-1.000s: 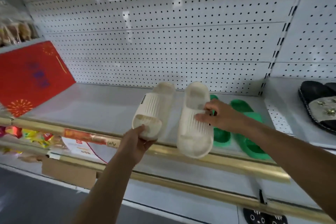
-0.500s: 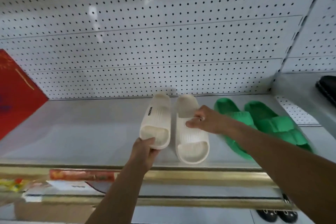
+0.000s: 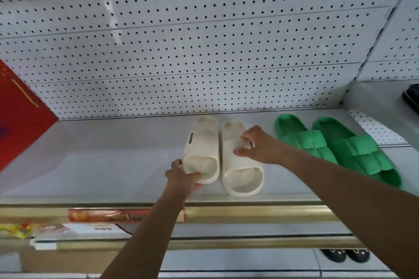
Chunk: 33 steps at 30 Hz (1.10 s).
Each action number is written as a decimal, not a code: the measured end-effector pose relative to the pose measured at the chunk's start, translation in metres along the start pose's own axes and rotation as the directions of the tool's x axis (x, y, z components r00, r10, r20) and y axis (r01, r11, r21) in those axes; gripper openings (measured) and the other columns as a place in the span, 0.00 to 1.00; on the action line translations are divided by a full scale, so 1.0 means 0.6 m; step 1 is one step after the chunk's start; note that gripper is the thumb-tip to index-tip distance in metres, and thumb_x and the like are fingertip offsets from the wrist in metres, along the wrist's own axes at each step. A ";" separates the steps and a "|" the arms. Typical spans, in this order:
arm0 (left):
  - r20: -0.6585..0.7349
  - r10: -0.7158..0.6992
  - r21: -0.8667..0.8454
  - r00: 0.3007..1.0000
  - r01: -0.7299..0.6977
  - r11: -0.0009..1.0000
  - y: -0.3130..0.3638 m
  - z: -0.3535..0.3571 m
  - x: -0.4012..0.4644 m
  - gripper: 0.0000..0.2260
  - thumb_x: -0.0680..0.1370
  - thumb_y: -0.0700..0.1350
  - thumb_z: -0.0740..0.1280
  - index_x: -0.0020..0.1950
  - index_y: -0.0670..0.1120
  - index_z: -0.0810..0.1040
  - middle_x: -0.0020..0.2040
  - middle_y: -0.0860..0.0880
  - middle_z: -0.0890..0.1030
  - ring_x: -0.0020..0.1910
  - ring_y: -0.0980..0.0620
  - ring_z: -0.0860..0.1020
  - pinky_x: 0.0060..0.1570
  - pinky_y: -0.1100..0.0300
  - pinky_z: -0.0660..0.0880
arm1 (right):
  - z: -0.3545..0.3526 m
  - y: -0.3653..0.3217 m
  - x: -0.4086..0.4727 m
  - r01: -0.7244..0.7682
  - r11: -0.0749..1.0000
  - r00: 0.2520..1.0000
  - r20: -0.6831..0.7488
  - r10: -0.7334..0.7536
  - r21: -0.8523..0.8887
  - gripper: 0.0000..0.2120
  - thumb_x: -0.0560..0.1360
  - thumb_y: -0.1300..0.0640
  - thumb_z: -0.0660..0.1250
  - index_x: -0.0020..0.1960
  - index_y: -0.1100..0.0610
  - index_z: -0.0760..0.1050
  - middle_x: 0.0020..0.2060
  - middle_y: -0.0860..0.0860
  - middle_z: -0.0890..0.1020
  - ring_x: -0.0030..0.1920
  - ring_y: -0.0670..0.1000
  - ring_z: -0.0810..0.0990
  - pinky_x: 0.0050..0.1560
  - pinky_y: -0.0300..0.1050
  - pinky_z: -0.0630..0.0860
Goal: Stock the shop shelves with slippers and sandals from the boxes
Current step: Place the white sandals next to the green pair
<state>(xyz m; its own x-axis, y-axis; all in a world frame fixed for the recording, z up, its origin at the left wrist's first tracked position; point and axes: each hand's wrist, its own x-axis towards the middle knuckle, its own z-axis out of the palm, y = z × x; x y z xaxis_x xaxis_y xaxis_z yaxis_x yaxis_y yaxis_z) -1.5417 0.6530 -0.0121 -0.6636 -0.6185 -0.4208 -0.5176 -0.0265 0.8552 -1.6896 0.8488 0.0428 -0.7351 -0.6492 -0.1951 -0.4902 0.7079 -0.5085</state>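
My left hand [image 3: 184, 179] grips left cream slipper [image 3: 201, 149] toe; right hand [image 3: 260, 146] pinches right cream slipper [image 3: 241, 165] strap — green pair [image 3: 335, 149] just beside, bare shelf [image 3: 102, 161] leftward.

One head-worn, wide-angle camera is giving the only view, so no second view is sharing any part of the scene. It is looking forward and slightly down onto a white shelf [image 3: 90, 165], facing the perforated back panel [image 3: 181, 52] at the far side. The lens is sitting close: both forearms are reaching in from the near bottom edge, and the left hand [image 3: 183, 179] and right hand [image 3: 260, 146] are lying near the middle of the frame. The gold front rail [image 3: 260, 213] is crossing the near part. Straight lines are bending toward the edges, with the right-hand upright [image 3: 371, 52] leaning. A lower shelf edge [image 3: 226, 242] is showing nearest.
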 end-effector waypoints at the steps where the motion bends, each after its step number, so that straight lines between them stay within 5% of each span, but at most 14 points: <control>1: 0.005 -0.001 0.040 1.000 0.001 0.999 0.002 -0.002 -0.003 0.36 0.69 0.38 0.76 0.73 0.44 0.63 0.66 0.43 0.66 0.59 0.39 0.75 0.42 0.51 0.83 | 0.001 -0.001 -0.002 0.006 1.000 1.000 -0.010 -0.006 -0.001 0.24 0.73 0.38 0.67 0.60 0.53 0.71 0.61 0.49 0.65 0.54 0.50 0.75 0.59 0.48 0.71; 4: 0.011 0.033 0.228 0.999 -0.035 0.973 0.015 -0.011 -0.025 0.31 0.74 0.43 0.73 0.73 0.43 0.62 0.62 0.46 0.61 0.56 0.42 0.74 0.41 0.57 0.81 | 0.003 -0.001 -0.012 0.011 1.000 0.999 -0.034 -0.010 0.024 0.27 0.74 0.42 0.67 0.68 0.53 0.67 0.65 0.49 0.64 0.59 0.50 0.74 0.62 0.46 0.69; 7: -0.017 0.207 0.480 0.978 -0.174 0.860 0.028 -0.021 -0.041 0.30 0.76 0.48 0.69 0.74 0.43 0.61 0.67 0.44 0.59 0.67 0.41 0.66 0.68 0.50 0.65 | 0.001 0.006 -0.023 0.002 0.999 0.997 -0.074 0.001 0.046 0.30 0.75 0.44 0.67 0.72 0.52 0.63 0.69 0.49 0.61 0.61 0.50 0.74 0.66 0.49 0.68; 10: -0.018 0.285 0.315 0.958 -0.265 0.911 0.059 -0.013 -0.051 0.24 0.76 0.49 0.70 0.70 0.45 0.69 0.66 0.44 0.67 0.62 0.43 0.73 0.65 0.49 0.70 | -0.009 0.009 -0.042 0.009 0.995 0.986 -0.164 0.007 0.098 0.26 0.75 0.46 0.67 0.70 0.51 0.65 0.68 0.49 0.64 0.52 0.47 0.75 0.62 0.48 0.71; 14: 0.059 0.268 -0.038 0.962 -0.266 0.963 0.102 0.028 -0.077 0.19 0.78 0.45 0.68 0.67 0.44 0.71 0.59 0.44 0.78 0.46 0.50 0.80 0.41 0.56 0.76 | -0.028 0.021 -0.090 0.001 0.978 0.967 -0.250 0.052 0.210 0.20 0.76 0.50 0.68 0.66 0.51 0.70 0.65 0.48 0.67 0.48 0.47 0.75 0.56 0.43 0.71; 17: 0.102 0.275 -0.187 0.956 -0.253 0.949 0.123 0.071 -0.109 0.16 0.79 0.43 0.66 0.66 0.44 0.70 0.57 0.44 0.79 0.44 0.49 0.80 0.42 0.55 0.77 | -0.047 0.046 -0.139 0.023 0.965 0.948 -0.312 0.061 0.260 0.19 0.76 0.53 0.68 0.65 0.52 0.71 0.59 0.46 0.71 0.41 0.46 0.74 0.47 0.37 0.68; 22: 0.189 0.416 -0.212 0.889 -0.377 0.902 0.165 0.181 -0.186 0.10 0.80 0.40 0.65 0.61 0.45 0.74 0.52 0.46 0.78 0.42 0.49 0.80 0.41 0.55 0.76 | -0.105 0.106 -0.240 0.050 0.963 0.909 -0.412 0.066 0.266 0.18 0.75 0.55 0.68 0.65 0.51 0.72 0.59 0.47 0.70 0.43 0.48 0.77 0.47 0.39 0.69; 26: 0.326 0.500 -0.157 0.802 -0.475 0.866 0.194 0.294 -0.252 0.10 0.79 0.40 0.66 0.60 0.45 0.76 0.51 0.47 0.79 0.40 0.51 0.80 0.38 0.57 0.76 | -0.151 0.180 -0.339 0.019 0.973 0.861 -0.499 0.101 0.231 0.18 0.75 0.56 0.69 0.64 0.52 0.73 0.59 0.48 0.72 0.46 0.49 0.78 0.38 0.25 0.68; 33: 0.499 0.404 -0.312 0.767 -0.276 0.909 0.208 0.507 -0.406 0.06 0.79 0.40 0.66 0.55 0.48 0.78 0.49 0.47 0.84 0.38 0.51 0.81 0.37 0.57 0.76 | -0.214 0.339 -0.542 -0.048 0.934 0.765 -0.589 0.262 0.353 0.16 0.76 0.55 0.68 0.64 0.49 0.73 0.59 0.44 0.75 0.44 0.46 0.79 0.43 0.28 0.72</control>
<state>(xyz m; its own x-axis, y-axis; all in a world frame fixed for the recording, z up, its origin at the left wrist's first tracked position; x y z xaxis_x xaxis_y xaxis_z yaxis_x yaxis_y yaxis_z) -1.6087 1.0393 0.1052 -0.9874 -0.0928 -0.1280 -0.1188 -0.0984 0.9880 -1.6103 1.2395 0.1107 -0.9662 -0.1473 0.2115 -0.2574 0.5944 -0.7618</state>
